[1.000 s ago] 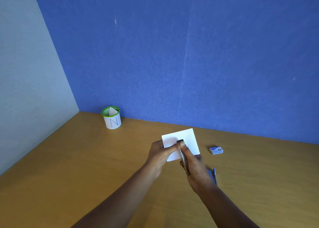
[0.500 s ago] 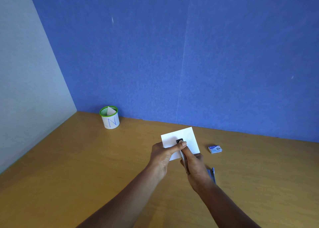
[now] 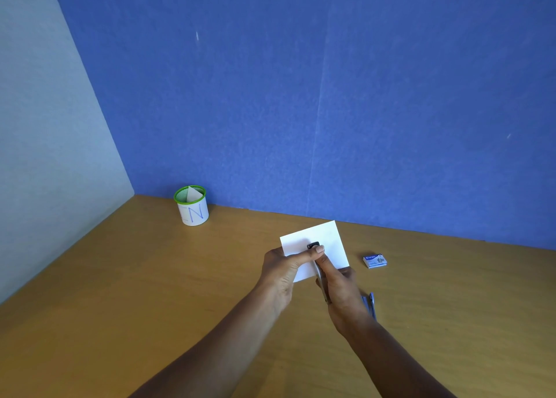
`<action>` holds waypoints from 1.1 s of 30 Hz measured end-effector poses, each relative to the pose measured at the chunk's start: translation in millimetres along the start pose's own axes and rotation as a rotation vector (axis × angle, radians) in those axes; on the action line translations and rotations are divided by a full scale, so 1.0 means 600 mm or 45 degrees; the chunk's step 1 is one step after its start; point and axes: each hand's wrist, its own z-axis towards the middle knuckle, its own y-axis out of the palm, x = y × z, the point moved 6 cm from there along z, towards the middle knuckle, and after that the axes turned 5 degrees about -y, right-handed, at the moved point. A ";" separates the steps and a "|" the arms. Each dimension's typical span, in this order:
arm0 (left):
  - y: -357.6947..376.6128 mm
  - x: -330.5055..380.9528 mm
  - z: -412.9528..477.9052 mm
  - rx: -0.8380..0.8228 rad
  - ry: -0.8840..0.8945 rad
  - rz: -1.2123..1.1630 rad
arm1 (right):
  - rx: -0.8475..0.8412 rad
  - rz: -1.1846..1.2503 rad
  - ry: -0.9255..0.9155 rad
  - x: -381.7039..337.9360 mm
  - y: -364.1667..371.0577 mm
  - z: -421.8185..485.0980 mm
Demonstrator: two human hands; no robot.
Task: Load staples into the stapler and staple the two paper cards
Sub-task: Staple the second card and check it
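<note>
White paper cards (image 3: 329, 236) lie flat on the wooden table (image 3: 144, 283), partly hidden by both hands. Above them I hold the stapler (image 3: 313, 244). Its black tip and thin metal rail point up and away from me, and a blue part of it sticks out below my right hand. My right hand (image 3: 341, 292) is wrapped around the stapler's body. My left hand (image 3: 279, 272) pinches the black tip between thumb and fingers. I cannot see any staples in the rail.
A small blue and white staple box (image 3: 375, 261) lies on the table to the right of the cards. A white cup with a green rim (image 3: 192, 208) stands far left against the blue wall. A grey wall bounds the table's left side.
Both hands stay on the stapler over the cards in nearly the same place. Only the view shifts slightly.
</note>
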 end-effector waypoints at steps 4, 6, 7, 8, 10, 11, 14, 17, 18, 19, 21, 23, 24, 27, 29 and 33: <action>0.000 -0.001 -0.001 0.007 0.008 -0.015 | -0.001 0.000 -0.011 -0.001 0.000 0.002; 0.000 -0.002 -0.001 0.016 0.006 -0.028 | 0.009 -0.022 -0.011 0.000 -0.001 0.002; 0.000 -0.002 -0.001 0.019 0.005 -0.031 | 0.006 -0.029 -0.016 0.000 -0.002 0.003; 0.000 -0.003 0.000 0.022 0.003 -0.029 | 0.008 -0.036 -0.011 0.000 -0.002 0.003; 0.000 -0.004 0.000 0.018 -0.001 -0.026 | 0.016 -0.057 0.004 0.002 -0.003 0.002; 0.001 -0.004 0.001 0.015 -0.004 -0.021 | 0.017 -0.061 0.007 0.003 -0.004 0.003; 0.003 -0.005 0.002 -0.006 -0.024 0.011 | 0.016 -0.073 0.021 0.009 -0.005 0.003; 0.003 -0.004 0.003 -0.062 -0.061 -0.019 | -0.023 -0.051 0.001 0.011 -0.003 0.002; 0.002 -0.004 0.004 -0.072 -0.080 -0.046 | -0.033 -0.051 0.003 0.010 -0.001 0.001; 0.000 -0.005 0.005 -0.068 -0.099 -0.067 | -0.046 -0.048 0.000 0.011 -0.001 0.002; -0.007 -0.007 0.009 -0.028 -0.116 -0.076 | -0.076 -0.026 0.025 0.015 0.002 0.002; -0.014 -0.008 0.012 0.002 -0.107 -0.055 | -0.074 -0.027 0.065 0.023 0.003 0.002; -0.017 -0.008 0.014 0.008 -0.103 -0.050 | -0.066 -0.031 0.079 0.026 0.003 0.001; -0.027 -0.006 0.018 0.029 -0.090 -0.055 | -0.056 -0.036 0.118 0.035 0.003 0.003; -0.035 -0.004 0.022 0.062 -0.081 -0.056 | -0.057 0.022 0.135 0.042 0.002 0.004; -0.056 0.000 0.027 0.152 -0.081 -0.092 | 0.047 0.111 0.183 0.051 -0.010 0.005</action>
